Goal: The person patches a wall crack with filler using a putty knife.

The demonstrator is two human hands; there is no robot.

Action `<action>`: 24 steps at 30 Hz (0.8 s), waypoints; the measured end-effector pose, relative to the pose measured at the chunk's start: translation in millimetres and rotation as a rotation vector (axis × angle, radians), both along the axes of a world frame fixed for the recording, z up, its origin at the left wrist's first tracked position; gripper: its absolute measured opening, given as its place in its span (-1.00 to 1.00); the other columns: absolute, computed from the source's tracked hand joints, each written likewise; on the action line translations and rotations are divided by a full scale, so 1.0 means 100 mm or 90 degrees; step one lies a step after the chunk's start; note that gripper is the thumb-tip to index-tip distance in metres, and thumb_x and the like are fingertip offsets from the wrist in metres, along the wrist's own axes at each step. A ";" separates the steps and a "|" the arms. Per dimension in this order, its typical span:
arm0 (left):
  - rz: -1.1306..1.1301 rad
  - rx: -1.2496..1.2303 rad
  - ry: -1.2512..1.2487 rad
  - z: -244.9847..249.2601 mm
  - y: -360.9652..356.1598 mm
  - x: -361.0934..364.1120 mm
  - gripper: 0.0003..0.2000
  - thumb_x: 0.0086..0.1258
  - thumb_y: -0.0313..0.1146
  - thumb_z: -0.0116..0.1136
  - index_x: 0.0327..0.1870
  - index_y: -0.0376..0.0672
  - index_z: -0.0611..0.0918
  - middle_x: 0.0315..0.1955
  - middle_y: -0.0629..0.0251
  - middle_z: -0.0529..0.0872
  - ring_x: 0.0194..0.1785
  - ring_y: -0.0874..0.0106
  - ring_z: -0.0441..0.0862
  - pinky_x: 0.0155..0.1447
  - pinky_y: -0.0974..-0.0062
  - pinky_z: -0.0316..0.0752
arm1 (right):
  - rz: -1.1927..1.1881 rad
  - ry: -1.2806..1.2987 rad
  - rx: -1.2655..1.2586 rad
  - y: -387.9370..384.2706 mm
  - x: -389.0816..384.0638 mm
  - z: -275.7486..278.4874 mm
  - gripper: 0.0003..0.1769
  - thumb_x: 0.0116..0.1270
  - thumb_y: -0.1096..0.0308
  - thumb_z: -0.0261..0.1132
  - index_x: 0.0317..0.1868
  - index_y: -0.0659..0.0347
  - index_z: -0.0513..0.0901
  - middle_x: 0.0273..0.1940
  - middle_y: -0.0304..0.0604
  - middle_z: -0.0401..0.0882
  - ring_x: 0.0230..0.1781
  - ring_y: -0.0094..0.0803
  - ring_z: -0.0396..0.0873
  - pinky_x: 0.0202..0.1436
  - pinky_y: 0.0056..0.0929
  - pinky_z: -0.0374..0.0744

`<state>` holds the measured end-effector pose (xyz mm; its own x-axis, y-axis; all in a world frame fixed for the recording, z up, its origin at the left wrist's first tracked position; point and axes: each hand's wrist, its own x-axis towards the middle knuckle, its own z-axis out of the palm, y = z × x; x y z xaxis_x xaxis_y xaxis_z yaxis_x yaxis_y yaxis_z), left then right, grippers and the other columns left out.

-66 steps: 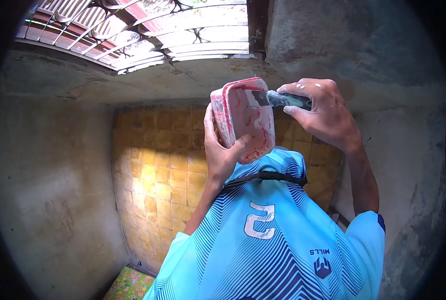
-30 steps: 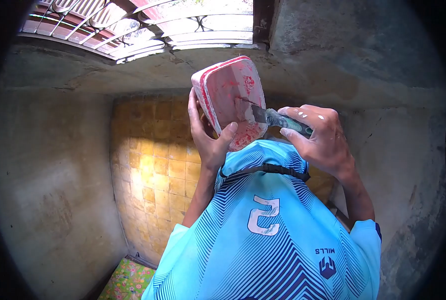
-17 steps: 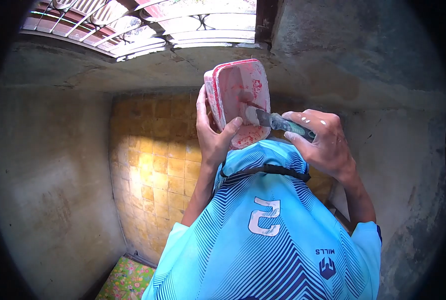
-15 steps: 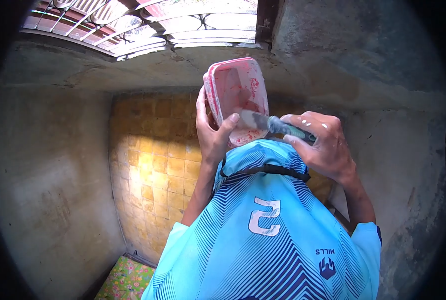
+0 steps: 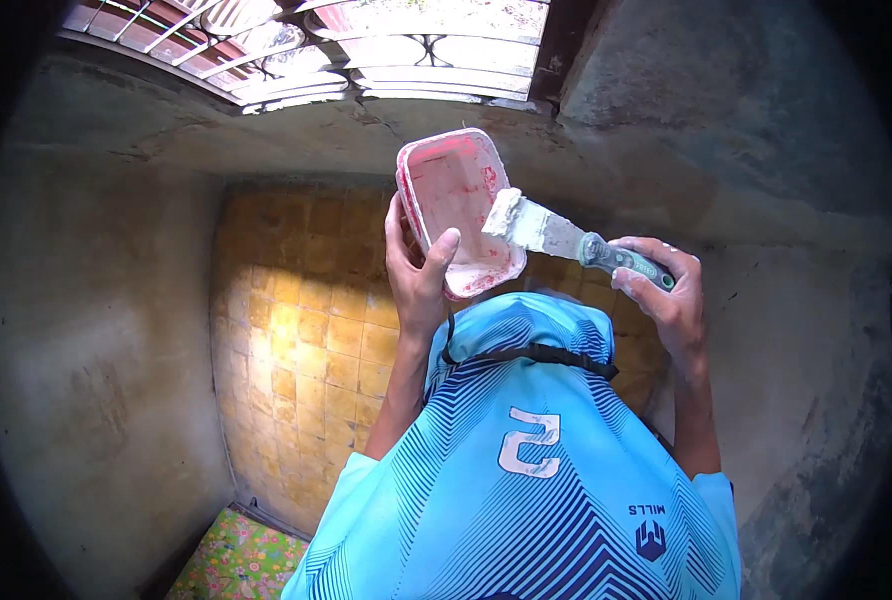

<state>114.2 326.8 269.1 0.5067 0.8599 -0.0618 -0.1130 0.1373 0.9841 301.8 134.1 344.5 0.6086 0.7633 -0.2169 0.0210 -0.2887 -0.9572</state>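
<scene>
A pink-and-white plastic container (image 5: pixel 456 205), smeared with pale paste and red marks, is tilted with its opening toward me. My left hand (image 5: pixel 418 270) grips it from the left, with the thumb over the near rim. My right hand (image 5: pixel 671 290) is closed round the dark handle of a putty knife (image 5: pixel 556 235). The blade points left and carries a lump of whitish paste (image 5: pixel 504 212) at its tip, by the container's right rim. White specks dot the fingers of my right hand.
A window with a curved metal grille (image 5: pixel 396 50) is above the plastered wall (image 5: pixel 296 140). Yellow floor tiles (image 5: pixel 316 350) show below, partly sunlit. A flowered green surface (image 5: pixel 241 555) sits at lower left. Bare walls stand at left and right.
The putty knife has come out of the container and moved right, its blade now showing a lump of paste. My left hand and the container have shifted slightly left.
</scene>
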 end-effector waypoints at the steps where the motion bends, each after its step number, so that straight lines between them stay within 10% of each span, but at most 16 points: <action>1: 0.008 -0.010 -0.007 -0.03 0.00 -0.02 -0.13 0.23 -0.18 0.34 0.47 -0.38 0.14 0.31 -0.08 0.36 0.35 0.18 0.41 0.39 0.25 0.34 | -0.010 0.059 -0.009 -0.04 0.01 -0.06 -0.66 0.15 0.34 0.36 -0.08 0.33 0.73 -0.34 -0.19 0.69 -0.44 -0.60 0.57 -0.34 -0.62 0.51; 6: 0.028 0.010 0.016 -0.03 0.05 -0.02 -0.13 0.23 -0.16 0.34 0.47 -0.38 0.14 0.30 -0.08 0.36 0.34 0.19 0.40 0.39 0.26 0.34 | -0.111 0.292 0.121 -0.24 0.03 -0.36 -0.56 0.28 0.30 0.30 0.09 0.42 0.57 -0.39 -0.19 0.61 -0.65 -0.80 0.20 -0.62 -0.75 0.18; 15: 0.029 -0.056 0.035 -0.33 0.13 -0.05 -0.18 0.22 -0.22 0.32 0.44 -0.40 0.18 0.27 -0.03 0.40 0.32 0.23 0.41 0.38 0.31 0.34 | -0.180 0.387 0.241 -0.33 0.13 -0.57 -0.52 0.34 0.35 0.31 0.18 0.44 0.48 -0.17 -0.18 0.57 -0.55 -0.74 0.29 -0.58 -0.70 0.26; 24: 0.132 -0.172 0.125 -1.11 -0.14 -0.60 -0.19 0.18 -0.28 0.25 0.45 -0.41 0.18 0.30 0.01 0.35 0.37 0.24 0.33 0.45 0.31 0.22 | -0.115 0.166 0.040 -0.23 0.69 -1.45 -0.57 0.39 0.24 0.18 0.15 0.37 0.56 -0.22 -0.16 0.60 -0.38 -0.58 0.51 -0.36 -0.58 0.46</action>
<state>54.3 313.3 158.0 0.2794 0.8822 -0.3790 0.0217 0.3888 0.9211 370.7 111.5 199.4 0.6651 0.6650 -0.3398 -0.2737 -0.2063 -0.9394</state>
